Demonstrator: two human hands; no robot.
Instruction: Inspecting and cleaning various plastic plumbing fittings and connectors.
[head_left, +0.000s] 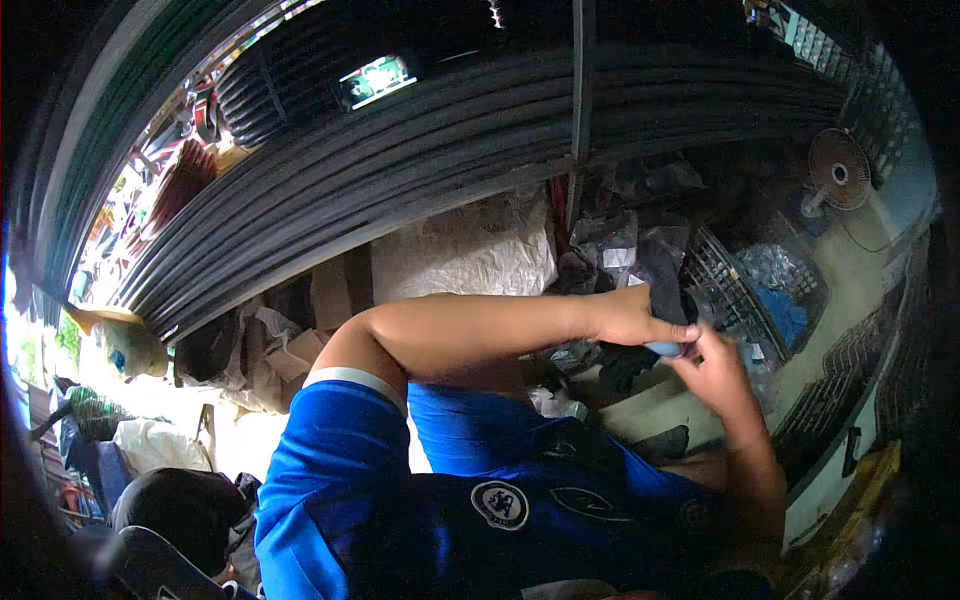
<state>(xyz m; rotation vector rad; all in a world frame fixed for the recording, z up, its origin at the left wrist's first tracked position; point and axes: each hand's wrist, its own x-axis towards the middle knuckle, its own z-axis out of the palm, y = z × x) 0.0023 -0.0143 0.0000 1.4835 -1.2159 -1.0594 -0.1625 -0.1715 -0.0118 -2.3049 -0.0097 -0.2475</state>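
My left hand (628, 318) reaches across from the left with its thumb stretched toward the right hand. My right hand (715, 370) is closed in a pinch, its fingertips meeting the left thumb. Between the two hands shows a small pale blue-grey piece (664, 349), mostly covered by fingers, so its kind is unclear. Just beyond the left hand is a long dark grey cloth-like piece (662, 275); whether the hand touches it, I cannot tell. Below the hands lies a crumpled black cloth-like thing (626, 370).
A slotted plastic crate (735, 290) with clear bags and a blue bundle (785, 315) stands right of the hands. A pale sack (465, 250) lies beyond my left forearm. A fan (838, 172) stands far right. Dark corrugated sheeting (430, 150) runs across the back.
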